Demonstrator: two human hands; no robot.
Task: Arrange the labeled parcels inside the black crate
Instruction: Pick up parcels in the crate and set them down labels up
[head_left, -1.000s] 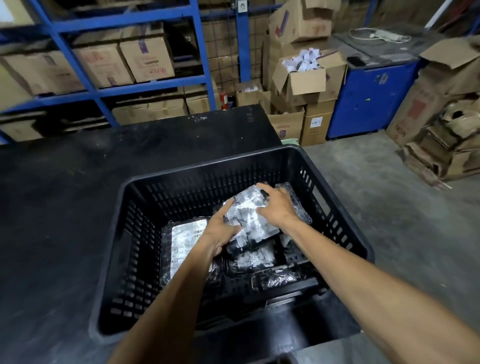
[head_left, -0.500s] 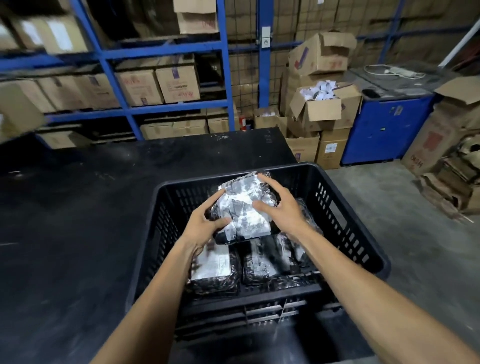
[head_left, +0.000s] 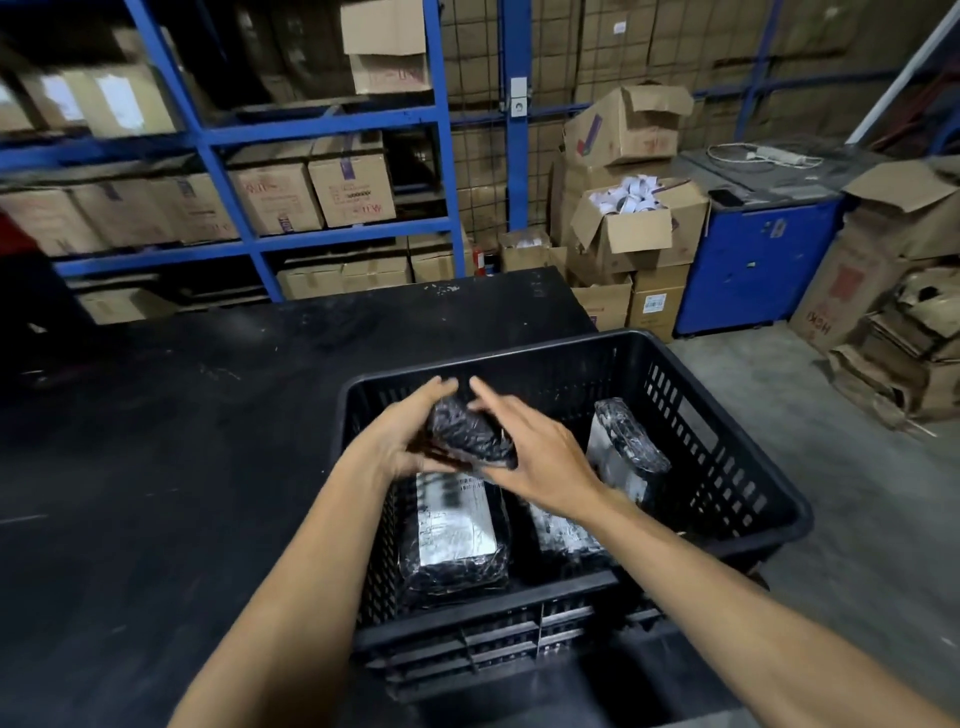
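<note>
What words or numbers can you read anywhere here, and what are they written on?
"HOKI", sideways in red, seems to stand on the flattened brown carton at the far right.
Red print on the shelf boxes: too blurred to read.
White label on the flat parcel in the black crate: lines and a barcode, too small to read.
Barcode sticker on the small floor box: unreadable.

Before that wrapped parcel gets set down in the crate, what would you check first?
1. Both hands on the held parcel: left hand and right hand flank it. Ok.
2. Parcel is over the black crate. Ok.
3. Free floor space at the crate's far end: hidden behind the hands. Cannot tell.
4. Label facing up: only dark wrap shows. Not ok.
5. Flat labeled parcel lies settled. Ok.
6. Parcel by the right wall leans tilted. Not ok.
</note>
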